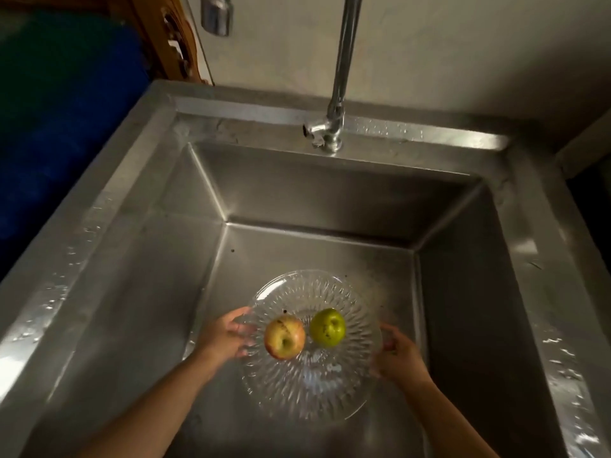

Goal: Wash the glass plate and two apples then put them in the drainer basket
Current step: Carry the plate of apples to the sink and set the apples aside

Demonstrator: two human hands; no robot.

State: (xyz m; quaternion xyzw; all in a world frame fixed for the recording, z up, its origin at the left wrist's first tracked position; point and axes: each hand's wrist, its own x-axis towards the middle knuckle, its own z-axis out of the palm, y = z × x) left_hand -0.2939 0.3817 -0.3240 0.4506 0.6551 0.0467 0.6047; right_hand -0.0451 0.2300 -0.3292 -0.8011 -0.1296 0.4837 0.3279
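Both hands are reaching into the steel sink [139,233]. The left hand [228,335] is gripping the glass plate [310,385] at its 9 o'clock rim, fingers curled on the edge. The right hand [398,355] is gripping the 3 o'clock rim likewise. The red apple [284,337] and green apple [328,327] are sitting on the plate's far half, just apart. Open basin is lying toward 12 o'clock, below the tap [330,130].

Dim room, light falling from above and ahead. Glare streaks the wet sink [558,352] rim and the tap [334,127]; the basin's right wall lies in shadow. Edges bow outward, corners go dark, everything slightly soft.
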